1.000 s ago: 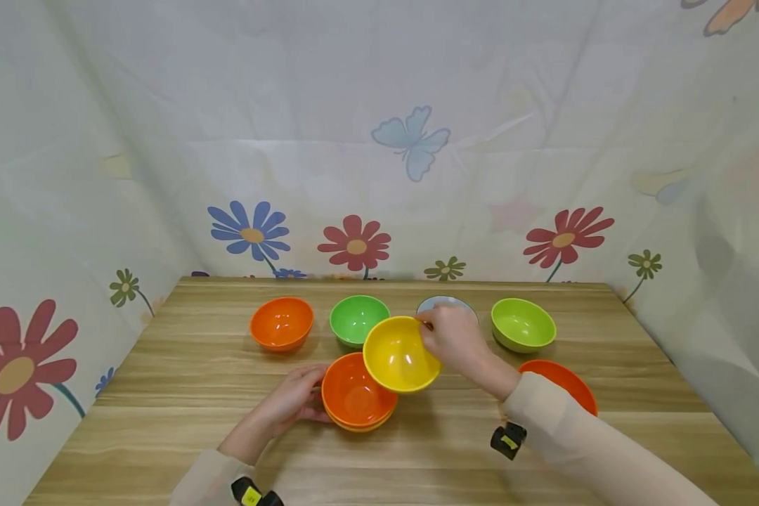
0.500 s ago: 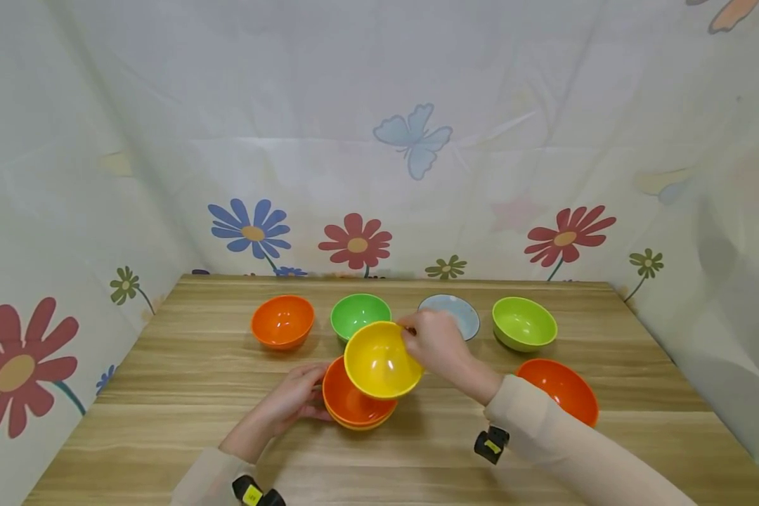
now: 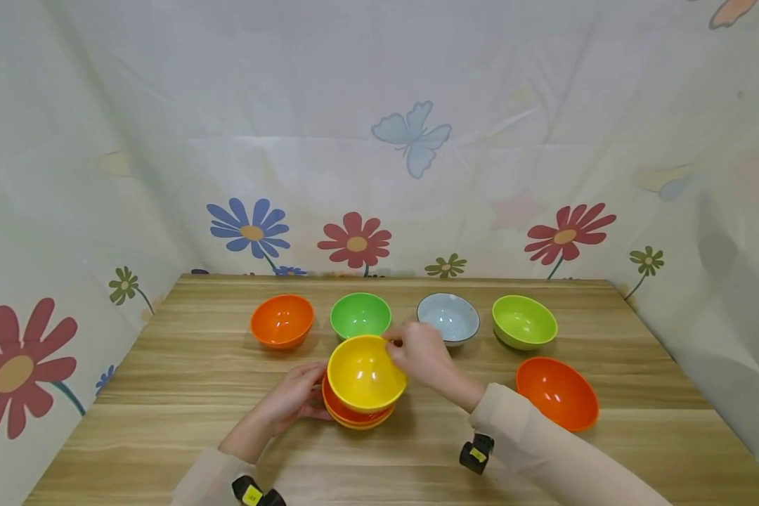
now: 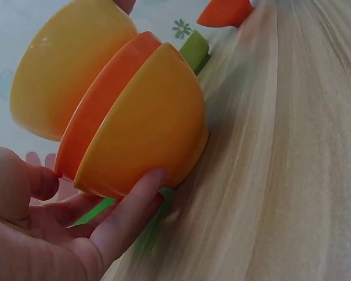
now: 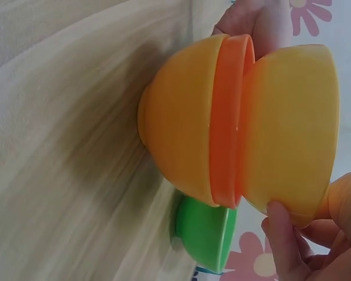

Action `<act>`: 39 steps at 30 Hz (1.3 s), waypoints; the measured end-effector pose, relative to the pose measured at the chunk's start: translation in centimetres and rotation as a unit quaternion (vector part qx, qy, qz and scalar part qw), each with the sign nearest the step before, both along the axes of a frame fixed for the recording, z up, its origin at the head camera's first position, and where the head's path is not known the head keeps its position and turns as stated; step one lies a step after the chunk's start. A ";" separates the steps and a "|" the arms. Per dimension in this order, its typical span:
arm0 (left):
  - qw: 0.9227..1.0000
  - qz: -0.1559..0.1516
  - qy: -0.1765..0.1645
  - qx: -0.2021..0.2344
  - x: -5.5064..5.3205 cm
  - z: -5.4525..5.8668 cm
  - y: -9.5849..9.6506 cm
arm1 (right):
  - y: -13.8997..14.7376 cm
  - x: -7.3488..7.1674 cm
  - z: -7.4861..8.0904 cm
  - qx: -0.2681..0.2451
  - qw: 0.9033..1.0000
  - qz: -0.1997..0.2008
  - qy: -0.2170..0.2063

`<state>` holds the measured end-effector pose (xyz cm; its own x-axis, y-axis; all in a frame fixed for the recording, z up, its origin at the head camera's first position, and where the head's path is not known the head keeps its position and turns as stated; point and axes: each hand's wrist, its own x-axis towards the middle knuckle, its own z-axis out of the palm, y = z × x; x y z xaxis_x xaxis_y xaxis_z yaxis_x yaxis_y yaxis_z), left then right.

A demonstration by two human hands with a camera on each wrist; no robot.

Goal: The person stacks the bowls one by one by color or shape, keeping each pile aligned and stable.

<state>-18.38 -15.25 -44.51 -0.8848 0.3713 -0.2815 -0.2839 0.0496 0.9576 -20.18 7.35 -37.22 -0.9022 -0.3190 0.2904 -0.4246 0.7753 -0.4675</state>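
My right hand pinches the rim of a yellow bowl, thumb on one side and fingers on the outer wall. Its base is at the mouth of an orange bowl, tilted slightly in the head view. That orange bowl is nested in a yellow-orange bowl, which stands on the table. My left hand steadies this nested pair from the left. In the left wrist view its fingers lie along the lower bowl's wall, with the thumb beside the rims.
Along the back stand an orange bowl, a green bowl, a pale blue-grey bowl and a lime bowl. Another orange bowl sits at the right, beside my right forearm. The wooden table meets a flowered cloth behind.
My right hand has carried the yellow bowl left and down, from beside the nested bowls to over the orange one. The left hand has stayed in place.
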 end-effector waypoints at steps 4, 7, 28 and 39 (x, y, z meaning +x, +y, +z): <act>1.000 0.000 -0.001 0.001 0.0 0.0 -0.1 | -0.2 0.0 -0.5 -0.012 1.000 0.005 -0.008; 1.000 -0.001 -0.001 0.001 0.0 0.0 -0.1 | -0.3 0.1 -0.7 -0.019 1.000 0.004 -0.014; 1.000 -0.004 0.001 0.005 0.0 -0.1 0.0 | -0.9 -0.3 -1.7 0.008 1.000 -0.009 -0.014; 1.000 -0.002 0.003 0.000 0.1 -0.1 0.0 | -1.0 -0.2 -1.6 0.011 1.000 -0.015 -0.019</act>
<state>-18.32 -15.29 -44.56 -0.8853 0.3745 -0.2755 -0.2772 0.0506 0.9595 -20.40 6.35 -38.86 -0.9213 -0.2985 0.2490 -0.3841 0.7975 -0.4652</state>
